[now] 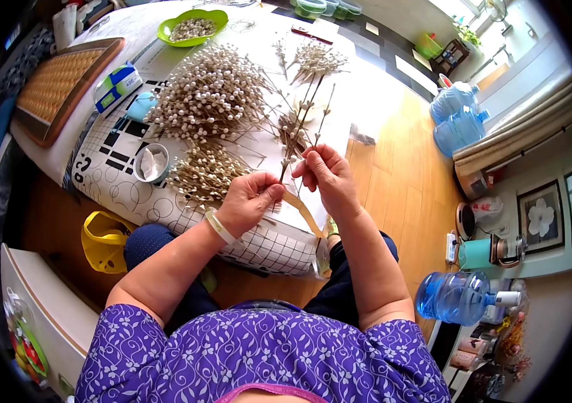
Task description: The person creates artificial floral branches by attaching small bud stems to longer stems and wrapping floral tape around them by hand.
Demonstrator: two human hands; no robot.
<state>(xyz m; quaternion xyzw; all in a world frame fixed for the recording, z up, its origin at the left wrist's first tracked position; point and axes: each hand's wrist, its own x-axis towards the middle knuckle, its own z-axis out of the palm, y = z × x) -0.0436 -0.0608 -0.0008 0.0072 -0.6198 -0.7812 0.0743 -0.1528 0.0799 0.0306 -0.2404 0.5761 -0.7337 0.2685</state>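
Note:
Over the front edge of the covered table, my left hand (249, 201) is closed on the lower end of a thin dark branch (303, 111) that stands up from its fingers. My right hand (325, 173) is beside the branch, its fingers pinched near the stem; what is between the fingertips is too small to make out. A large bundle of dried stems with white buds (212, 94) lies beyond my left hand, with a smaller bundle of pale-budded stems (207, 171) nearer. More budded twigs (319, 59) lie at the far side.
A green bowl of buds (192, 29), a small cup with white contents (151, 163), a tissue pack (118, 87) and a woven-topped board (64, 87) are on the table. A yellow bag (104, 243) is at lower left. Water bottles (457, 295) stand at right.

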